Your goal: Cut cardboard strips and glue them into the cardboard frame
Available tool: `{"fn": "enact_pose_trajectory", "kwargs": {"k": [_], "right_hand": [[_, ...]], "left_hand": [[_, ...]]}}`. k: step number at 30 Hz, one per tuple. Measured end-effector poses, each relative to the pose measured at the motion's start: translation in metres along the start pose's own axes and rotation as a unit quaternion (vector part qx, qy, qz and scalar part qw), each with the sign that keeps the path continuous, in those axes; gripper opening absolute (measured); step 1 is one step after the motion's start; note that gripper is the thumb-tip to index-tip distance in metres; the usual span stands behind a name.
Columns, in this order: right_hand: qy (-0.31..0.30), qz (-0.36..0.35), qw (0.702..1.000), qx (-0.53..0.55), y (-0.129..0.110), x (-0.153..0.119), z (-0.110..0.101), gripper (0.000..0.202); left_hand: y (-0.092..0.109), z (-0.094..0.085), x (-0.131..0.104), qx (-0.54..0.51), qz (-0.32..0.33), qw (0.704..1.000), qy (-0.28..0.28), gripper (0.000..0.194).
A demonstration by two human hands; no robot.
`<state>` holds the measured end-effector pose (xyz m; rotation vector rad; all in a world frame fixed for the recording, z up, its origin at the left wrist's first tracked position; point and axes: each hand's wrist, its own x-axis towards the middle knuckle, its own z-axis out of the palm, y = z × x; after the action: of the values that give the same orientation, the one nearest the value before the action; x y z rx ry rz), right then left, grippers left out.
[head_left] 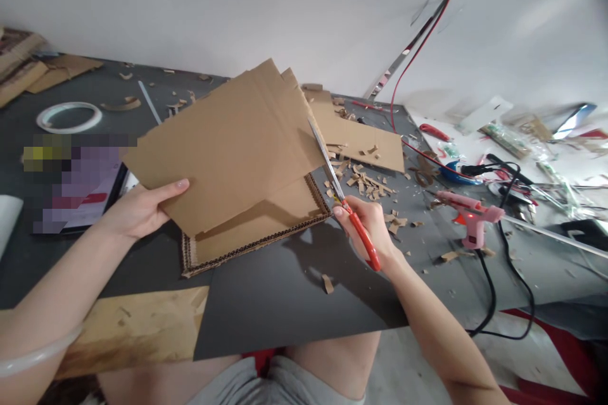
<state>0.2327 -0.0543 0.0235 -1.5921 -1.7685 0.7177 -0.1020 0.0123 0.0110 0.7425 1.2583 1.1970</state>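
- Currently, the work looks like trimming: scissors (363, 240) lie along the right edge of the card (223, 145).
- The left hand (149, 205) pinches the card's near left side, thumb on top; its fingers underneath are hidden.
- The right hand (368, 224) is curled around the red handles; how far apart the 2 blades stand, I cannot tell.
- The card is raised and tilted above a frame (259, 242) with a corrugated rim, on the table (285, 304).
- Scraps (368, 183) lie to the right, a glue gun (470, 215) farther right, 1 tape roll (69, 129) far left.
- A clean snip probably calls for a steady card and blades lined up with its edge.
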Motion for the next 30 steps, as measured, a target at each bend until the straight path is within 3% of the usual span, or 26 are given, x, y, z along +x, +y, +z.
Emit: {"fn": "enact_pose_trajectory", "kwargs": {"k": [15, 22, 30], "right_hand": [[-0.021, -0.007, 1.000, 0.008, 0.011, 0.000, 0.001, 0.045], [-0.020, -0.033, 0.999, -0.028, 0.004, -0.002, -0.003, 0.052], [-0.025, 0.002, 1.000, -0.007, 0.000, -0.002, -0.004, 0.050]], "left_hand": [[0.005, -0.002, -0.003, 0.016, -0.006, 1.000, 0.011, 0.054], [0.005, 0.001, -0.008, 0.028, -0.028, 0.999, 0.006, 0.055], [0.001, 0.002, -0.006, 0.034, -0.016, 0.999, -0.007, 0.051]]}}
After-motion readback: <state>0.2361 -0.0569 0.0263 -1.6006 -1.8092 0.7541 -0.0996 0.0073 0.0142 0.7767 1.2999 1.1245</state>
